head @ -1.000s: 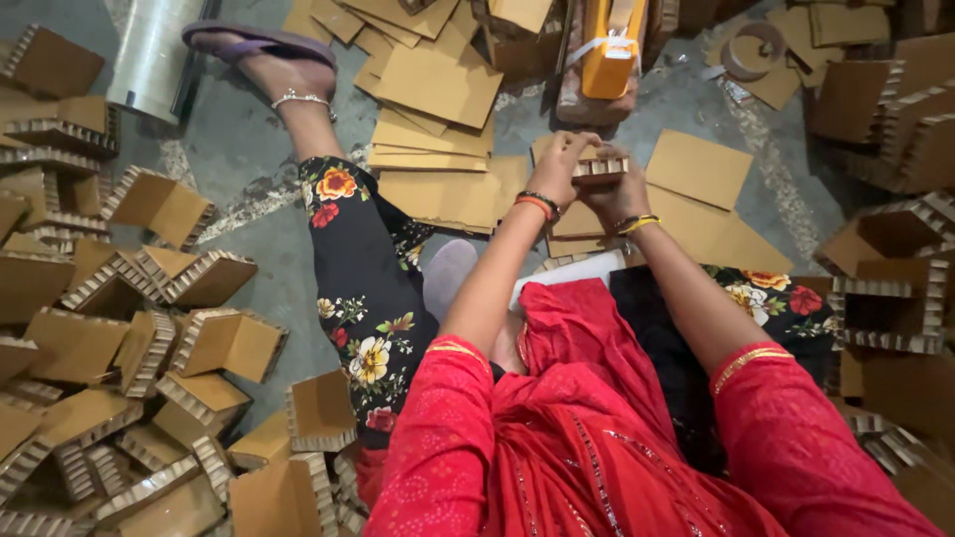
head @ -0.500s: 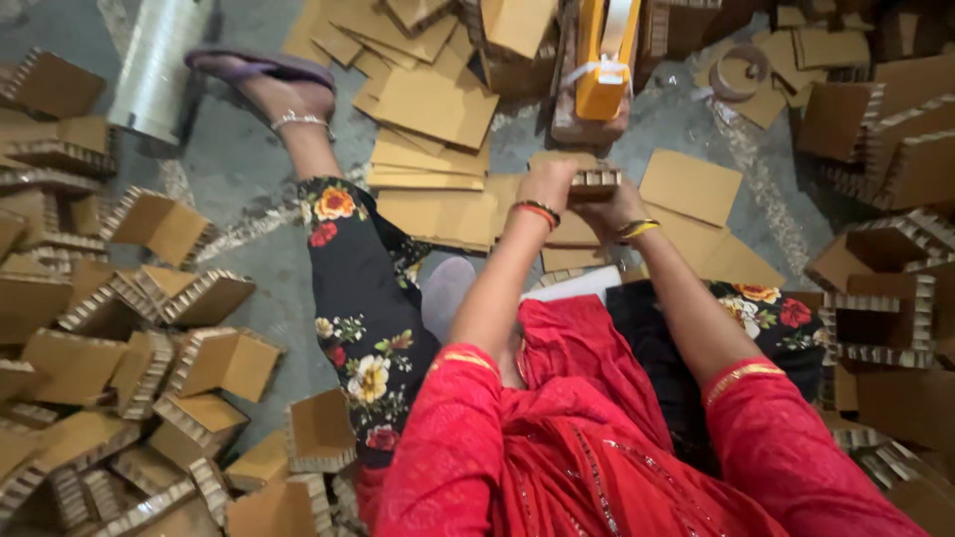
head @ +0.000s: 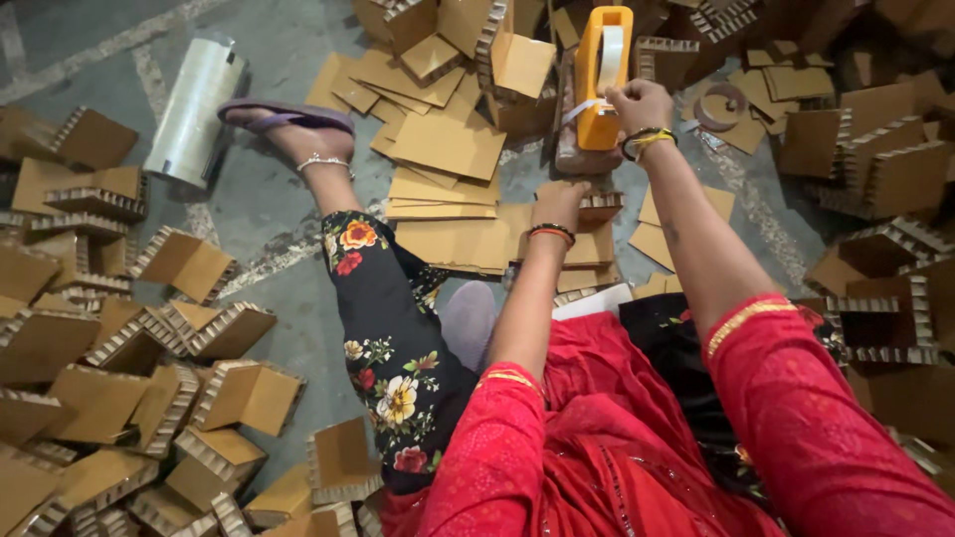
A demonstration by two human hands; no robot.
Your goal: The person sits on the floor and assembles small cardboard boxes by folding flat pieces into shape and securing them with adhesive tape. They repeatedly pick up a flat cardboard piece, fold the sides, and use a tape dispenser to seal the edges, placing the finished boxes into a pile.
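Right hand (head: 642, 104) now up, fingers pinching tape at orange dispenser (head: 603, 75); left hand (head: 559, 204) fingers clasping cardboard piece (head: 600, 206).

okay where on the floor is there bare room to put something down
Bare concrete floor lies between the clear plastic roll, the outstretched leg and the folded cardboard corner pieces at left. Ahead it is crowded: flat cardboard sheets, the orange tape dispenser under the right hand.

A: What can't we read here?
B: Left hand (head: 560, 204) covers most of the cardboard piece (head: 600, 206); fingers hidden behind it. Right hand (head: 640, 107) fingertips hidden against the orange tape dispenser (head: 603, 75).
A: Edges?
B: Dispenser top touches the frame's upper edge. Plastic roll (head: 194, 109) end blurred, upper left.
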